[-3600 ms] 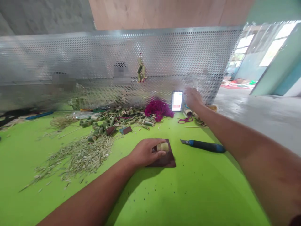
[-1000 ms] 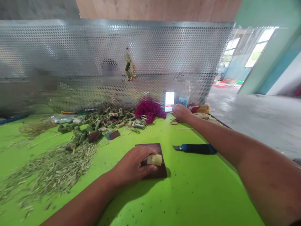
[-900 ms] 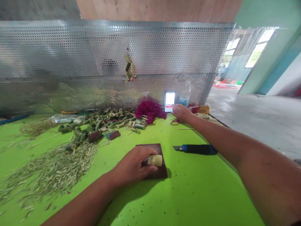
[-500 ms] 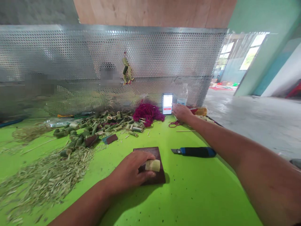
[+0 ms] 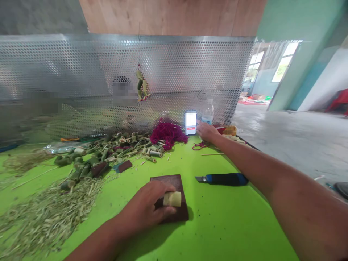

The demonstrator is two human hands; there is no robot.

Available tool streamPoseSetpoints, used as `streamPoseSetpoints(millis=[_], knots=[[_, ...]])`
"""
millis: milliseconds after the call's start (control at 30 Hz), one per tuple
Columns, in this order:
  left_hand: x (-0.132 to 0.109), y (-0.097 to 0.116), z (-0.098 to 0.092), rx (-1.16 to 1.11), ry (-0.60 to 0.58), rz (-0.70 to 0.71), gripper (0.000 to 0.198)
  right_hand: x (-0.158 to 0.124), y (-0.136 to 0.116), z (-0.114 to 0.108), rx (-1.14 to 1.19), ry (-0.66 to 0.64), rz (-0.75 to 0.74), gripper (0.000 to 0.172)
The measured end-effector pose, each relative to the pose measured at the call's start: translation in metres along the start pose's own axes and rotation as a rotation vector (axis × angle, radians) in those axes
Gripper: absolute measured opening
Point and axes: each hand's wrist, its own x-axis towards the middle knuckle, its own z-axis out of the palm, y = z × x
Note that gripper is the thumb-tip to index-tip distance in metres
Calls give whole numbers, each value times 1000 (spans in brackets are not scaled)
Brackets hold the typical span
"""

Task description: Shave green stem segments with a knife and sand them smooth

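Observation:
My left hand point(image 5: 144, 207) is shut on a short pale bamboo segment point(image 5: 172, 199), pressing it against a dark brown sheet of sandpaper point(image 5: 168, 180) on the table. My right hand point(image 5: 207, 131) rests far forward with its fingers apart and holds nothing visible. Its fingertips are right next to a lit smartphone point(image 5: 190, 122) standing upright and a plastic water bottle point(image 5: 208, 112). A utility knife point(image 5: 224, 179) with a blue and black handle lies between my hands, to the right of the sandpaper.
A heap of bamboo pieces point(image 5: 100, 156), loose shavings point(image 5: 46, 217) and magenta fibre point(image 5: 167, 135) lie on the green table point(image 5: 231, 217). A perforated metal panel point(image 5: 163, 65) stands along the far edge. A concrete floor point(image 5: 299, 137) lies beyond the table's right edge.
My right hand has come down from above the table to rest beside the phone. My left hand stays on the bamboo segment, and the sandpaper now sits squarer. The whole view has shifted.

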Motion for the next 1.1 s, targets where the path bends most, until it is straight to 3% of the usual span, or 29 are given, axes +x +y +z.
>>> streamPoseSetpoints(millis=[400, 933, 1100], knots=[[-1, 0, 0, 8, -14, -18, 33, 20, -27, -22, -31, 12, 107, 44], [-1, -5, 4, 24, -3, 37, 32, 18, -26, -9, -33, -27, 122, 47], [-1, -6, 5, 29, -2, 35, 34, 15, -24, -11, -32, 27, 100, 46]])
